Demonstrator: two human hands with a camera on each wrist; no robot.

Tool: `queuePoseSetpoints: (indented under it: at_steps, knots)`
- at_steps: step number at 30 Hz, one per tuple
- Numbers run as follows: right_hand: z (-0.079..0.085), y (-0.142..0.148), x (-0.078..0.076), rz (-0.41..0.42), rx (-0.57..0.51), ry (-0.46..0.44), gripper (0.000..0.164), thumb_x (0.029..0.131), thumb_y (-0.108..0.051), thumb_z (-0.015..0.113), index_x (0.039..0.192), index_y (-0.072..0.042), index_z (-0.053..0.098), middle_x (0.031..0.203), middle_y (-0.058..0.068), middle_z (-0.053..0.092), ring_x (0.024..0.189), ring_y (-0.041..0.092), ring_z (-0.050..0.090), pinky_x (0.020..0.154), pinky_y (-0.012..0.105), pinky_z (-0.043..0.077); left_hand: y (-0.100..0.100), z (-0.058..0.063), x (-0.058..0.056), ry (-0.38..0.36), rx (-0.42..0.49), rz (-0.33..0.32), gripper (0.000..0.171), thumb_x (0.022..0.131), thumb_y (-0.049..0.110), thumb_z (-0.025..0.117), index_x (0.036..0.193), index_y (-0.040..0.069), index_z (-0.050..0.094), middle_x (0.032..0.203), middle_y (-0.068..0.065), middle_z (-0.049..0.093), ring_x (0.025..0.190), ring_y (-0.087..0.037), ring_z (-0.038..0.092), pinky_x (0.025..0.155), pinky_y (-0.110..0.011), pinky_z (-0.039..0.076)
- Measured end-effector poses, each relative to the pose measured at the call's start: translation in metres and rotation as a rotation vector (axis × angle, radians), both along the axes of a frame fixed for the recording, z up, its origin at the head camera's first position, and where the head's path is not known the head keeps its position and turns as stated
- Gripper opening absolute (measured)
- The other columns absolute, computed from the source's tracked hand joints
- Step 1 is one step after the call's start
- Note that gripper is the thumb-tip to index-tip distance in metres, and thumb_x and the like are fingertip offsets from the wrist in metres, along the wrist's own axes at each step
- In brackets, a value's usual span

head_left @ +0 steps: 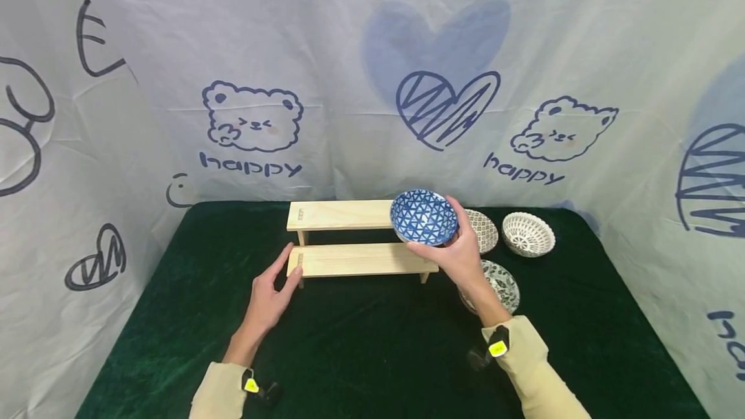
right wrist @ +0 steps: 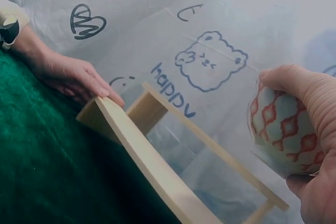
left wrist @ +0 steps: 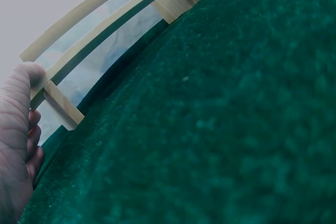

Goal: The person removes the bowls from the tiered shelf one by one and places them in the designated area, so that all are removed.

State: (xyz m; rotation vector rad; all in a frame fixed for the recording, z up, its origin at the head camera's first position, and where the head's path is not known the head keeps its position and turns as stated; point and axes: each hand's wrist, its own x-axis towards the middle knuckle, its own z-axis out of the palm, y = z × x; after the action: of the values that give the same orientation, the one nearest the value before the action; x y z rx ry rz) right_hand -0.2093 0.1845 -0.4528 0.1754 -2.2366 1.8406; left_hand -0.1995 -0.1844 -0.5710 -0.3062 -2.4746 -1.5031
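Observation:
My right hand (head_left: pixel 460 254) holds a small bowl (head_left: pixel 423 217) by its rim and side, thumb at the near edge and fingers on the right. Blue-and-white triangles cover its inside; the outside (right wrist: pixel 286 129) is pale with a red lattice pattern. The bowl is tilted and overlaps the right part of the back wooden shelf (head_left: pixel 343 214) in the head view. My left hand (head_left: pixel 270 296) rests at the left end of the lower front wooden shelf (head_left: pixel 361 260), thumb at the front corner and straight index finger toward the back corner. Nothing else lies in that hand.
On the right of the green cloth (head_left: pixel 372 354) stand a white bowl with a dark dash pattern (head_left: pixel 528 234), a brown-patterned dish (head_left: pixel 484 230) and a green-patterned dish (head_left: pixel 505 286), the last two partly hidden by my right hand and forearm. A printed curtain (head_left: pixel 349 50) hangs behind.

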Motion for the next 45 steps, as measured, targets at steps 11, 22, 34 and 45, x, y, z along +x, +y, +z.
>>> queuePoseSetpoints:
  at_steps: [11, 22, 34, 45]
  knots:
    - [-0.005, 0.032, 0.017, -0.100, 0.036, -0.035, 0.105, 0.080, -0.009, 0.090, 0.164, -0.013, 0.025, 0.163, 0.016, 0.031, 0.146, 0.038, 0.040, 0.115, 0.053, 0.043, 0.000, 0.000, 0.000, -0.011, 0.007, 0.000, 0.061, 0.106, 0.033, 0.063, 0.160, 0.012, 0.044, 0.163, -0.006, 0.044, 0.150, -0.031, 0.042, 0.121, -0.061, 0.032]
    - [-0.011, 0.067, 0.033, -0.160, 0.024, -0.073, 0.107, 0.082, -0.009, 0.089, 0.165, -0.019, 0.022, 0.164, 0.011, 0.031, 0.146, 0.034, 0.041, 0.114, 0.039, 0.046, 0.000, 0.000, 0.000, -0.023, 0.006, -0.001, 0.062, 0.106, 0.034, 0.063, 0.160, 0.013, 0.043, 0.164, -0.005, 0.043, 0.151, -0.031, 0.041, 0.122, -0.060, 0.031]
    - [-0.016, 0.099, 0.054, -0.275, 0.004, -0.136, 0.108, 0.082, -0.007, 0.089, 0.165, -0.026, 0.022, 0.165, 0.010, 0.029, 0.147, 0.035, 0.039, 0.114, 0.036, 0.046, 0.001, 0.001, 0.001, -0.029, -0.003, 0.001, 0.062, 0.106, 0.033, 0.063, 0.161, 0.013, 0.042, 0.164, -0.006, 0.042, 0.151, -0.032, 0.040, 0.122, -0.060, 0.030]
    - [-0.031, 0.126, 0.071, -0.387, 0.003, -0.180, 0.107, 0.083, -0.011, 0.090, 0.165, -0.028, 0.022, 0.167, 0.005, 0.026, 0.148, 0.034, 0.036, 0.115, 0.032, 0.044, 0.001, 0.001, 0.001, -0.033, -0.008, 0.004, 0.062, 0.107, 0.034, 0.062, 0.161, 0.012, 0.041, 0.165, -0.007, 0.041, 0.152, -0.034, 0.039, 0.122, -0.062, 0.029]
